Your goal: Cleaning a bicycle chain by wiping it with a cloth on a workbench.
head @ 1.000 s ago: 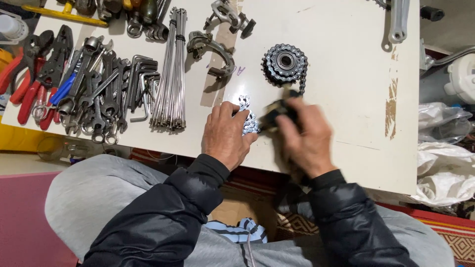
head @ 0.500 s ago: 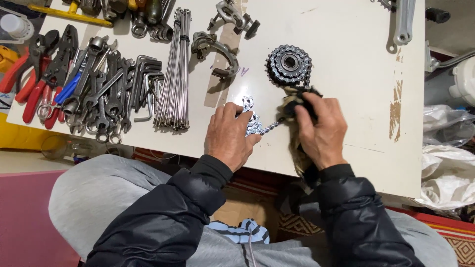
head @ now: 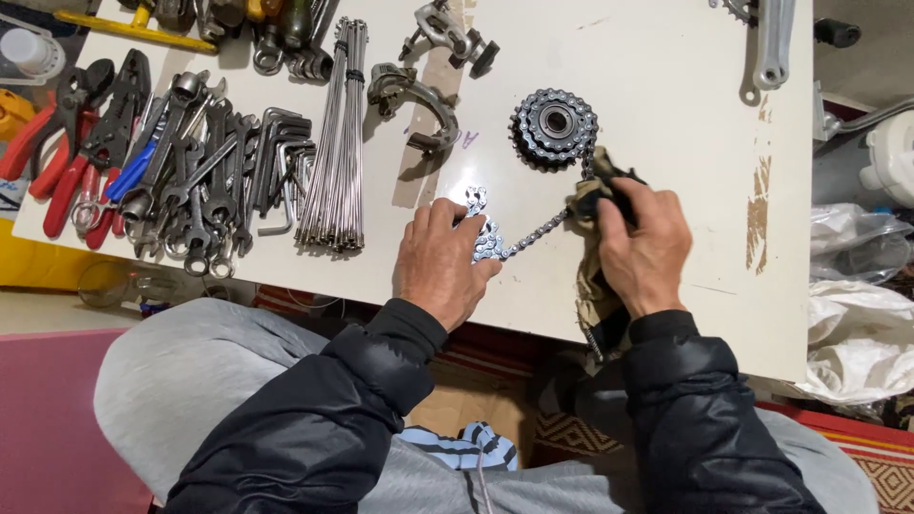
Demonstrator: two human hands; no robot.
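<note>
Chain (head: 533, 233) now stretches beside the sprocket cluster (head: 554, 126); right hand (head: 643, 243) has slid its rag (head: 595, 286) closer, fingers clenched; left hand (head: 443, 262) pins chain, fingers curled.

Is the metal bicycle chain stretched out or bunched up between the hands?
Stretched: the metal bicycle chain runs in a line from the left hand to the right hand.

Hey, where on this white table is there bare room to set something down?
The widest bare patch of the white table lies right of the toothed metal sprocket cluster, up to the silver crank arm. A smaller one sits below the right hand. The left side is crowded with the steel wrenches and the bundle of thin spokes.
</note>
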